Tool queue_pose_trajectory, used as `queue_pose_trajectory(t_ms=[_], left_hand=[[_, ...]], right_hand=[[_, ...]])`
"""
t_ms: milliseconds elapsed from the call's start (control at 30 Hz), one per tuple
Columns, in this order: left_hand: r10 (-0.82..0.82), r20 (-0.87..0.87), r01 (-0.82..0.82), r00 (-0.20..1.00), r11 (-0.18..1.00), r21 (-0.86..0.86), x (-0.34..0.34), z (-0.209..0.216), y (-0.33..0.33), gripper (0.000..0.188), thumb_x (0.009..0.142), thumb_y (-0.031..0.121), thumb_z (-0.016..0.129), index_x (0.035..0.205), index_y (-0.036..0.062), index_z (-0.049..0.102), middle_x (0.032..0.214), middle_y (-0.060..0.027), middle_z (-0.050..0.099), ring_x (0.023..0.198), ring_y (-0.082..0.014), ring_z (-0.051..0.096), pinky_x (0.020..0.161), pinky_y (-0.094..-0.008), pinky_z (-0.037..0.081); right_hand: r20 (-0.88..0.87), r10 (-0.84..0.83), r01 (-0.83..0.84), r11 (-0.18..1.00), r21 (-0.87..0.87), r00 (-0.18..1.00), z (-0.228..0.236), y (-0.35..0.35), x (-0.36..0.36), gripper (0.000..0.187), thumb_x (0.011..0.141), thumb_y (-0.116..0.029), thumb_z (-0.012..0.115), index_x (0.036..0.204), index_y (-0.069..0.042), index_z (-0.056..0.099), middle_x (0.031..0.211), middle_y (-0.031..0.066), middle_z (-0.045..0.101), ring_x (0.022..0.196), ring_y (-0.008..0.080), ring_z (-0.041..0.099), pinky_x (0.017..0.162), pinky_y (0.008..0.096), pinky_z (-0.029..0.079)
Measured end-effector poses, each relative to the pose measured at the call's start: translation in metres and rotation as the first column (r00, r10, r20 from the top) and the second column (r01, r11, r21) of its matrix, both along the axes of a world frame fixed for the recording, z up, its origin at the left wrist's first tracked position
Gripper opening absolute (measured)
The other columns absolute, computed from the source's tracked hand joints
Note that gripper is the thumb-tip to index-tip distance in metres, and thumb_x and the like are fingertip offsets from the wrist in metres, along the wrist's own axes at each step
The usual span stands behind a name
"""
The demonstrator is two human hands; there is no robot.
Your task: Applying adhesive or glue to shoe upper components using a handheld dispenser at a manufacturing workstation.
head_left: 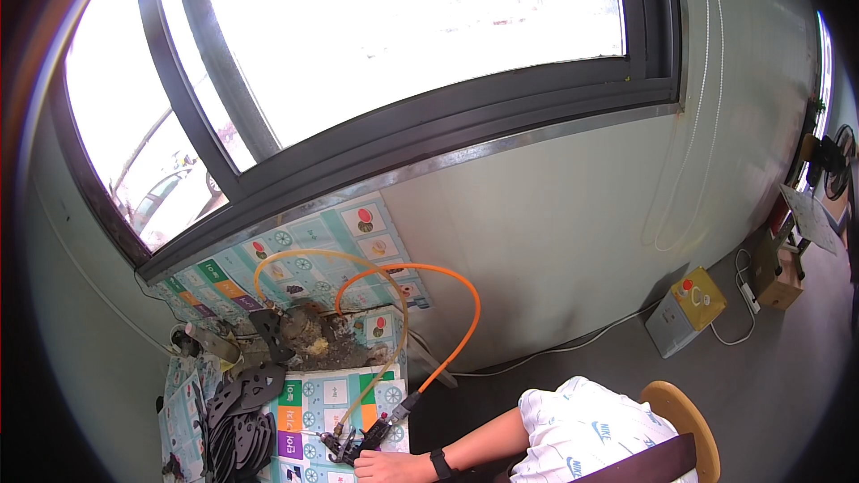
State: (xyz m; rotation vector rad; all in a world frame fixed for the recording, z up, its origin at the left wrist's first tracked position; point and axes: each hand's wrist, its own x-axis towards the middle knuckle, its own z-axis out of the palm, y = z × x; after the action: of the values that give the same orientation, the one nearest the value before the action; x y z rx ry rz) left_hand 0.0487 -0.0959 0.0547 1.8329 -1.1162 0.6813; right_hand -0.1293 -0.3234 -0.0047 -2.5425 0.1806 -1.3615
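My right hand (389,467), with a black band at the wrist, reaches in from the right at the lower edge. It grips a black spray gun (365,440); the picture's edge cuts off part of the hand. An orange hose (478,304) and a yellowish hose (404,313) loop up from the gun toward the back of the table. Left of the gun lies a pile of black sole-shaped pieces (242,425) with openings in them. Another black piece (268,331) leans near a brown crusted patch (309,337). My left hand is out of view.
A patterned sheet (309,394) covers the table, below a wide window frame (447,121). A bottle (213,343) stands at the table's back left. On the floor to the right are a yellow-topped metal can (693,300), a power strip (750,298) and a cardboard box (777,275).
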Motion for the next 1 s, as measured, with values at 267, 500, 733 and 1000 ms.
queue_pose_trajectory(t_ms=[267,500,733,1000], left_hand=[[-0.008,-0.026,0.007,1.0,1.0,-0.021,0.001,-0.001,-0.006,0.044,0.103,0.038,0.068,0.126,0.0004,0.067,0.102,-0.0165,0.072,0.081,-0.0294,0.068,0.082,-0.0407,0.057],[-0.012,-0.05,0.01,0.999,0.999,-0.038,0.002,-0.003,-0.006,0.044,0.103,0.038,0.067,0.126,0.0006,0.067,0.103,-0.0164,0.072,0.082,-0.0292,0.068,0.082,-0.0405,0.057],[-0.02,-0.073,0.016,0.997,0.998,-0.054,0.003,-0.005,-0.01,0.043,0.103,0.037,0.067,0.126,0.0008,0.067,0.104,-0.0163,0.072,0.083,-0.0289,0.068,0.083,-0.0403,0.057],[-0.028,-0.099,0.021,0.995,0.997,-0.073,0.004,-0.007,-0.016,0.043,0.104,0.037,0.067,0.127,0.0009,0.067,0.105,-0.0162,0.071,0.084,-0.0286,0.068,0.083,-0.0401,0.057]], right_hand=[[-0.008,0.001,-0.001,1.0,0.007,1.0,0.002,-0.001,-0.001,0.025,0.095,-0.026,0.065,0.077,-0.013,0.053,0.081,0.0058,0.054,0.086,0.0256,0.055,0.078,0.0411,0.042],[-0.001,0.008,-0.008,1.0,0.012,1.0,0.002,0.0,-0.001,0.027,0.096,-0.026,0.066,0.075,-0.013,0.054,0.08,0.0058,0.054,0.085,0.0258,0.054,0.078,0.041,0.042],[-0.002,0.005,-0.005,1.0,0.012,1.0,0.001,0.0,0.0,0.029,0.097,-0.027,0.065,0.074,-0.013,0.054,0.079,0.0056,0.053,0.084,0.0256,0.054,0.078,0.0409,0.042],[-0.006,-0.006,0.006,1.0,0.014,1.0,0.003,0.001,-0.002,0.029,0.098,-0.028,0.065,0.076,-0.013,0.054,0.081,0.0057,0.053,0.085,0.0255,0.054,0.079,0.0406,0.042]])
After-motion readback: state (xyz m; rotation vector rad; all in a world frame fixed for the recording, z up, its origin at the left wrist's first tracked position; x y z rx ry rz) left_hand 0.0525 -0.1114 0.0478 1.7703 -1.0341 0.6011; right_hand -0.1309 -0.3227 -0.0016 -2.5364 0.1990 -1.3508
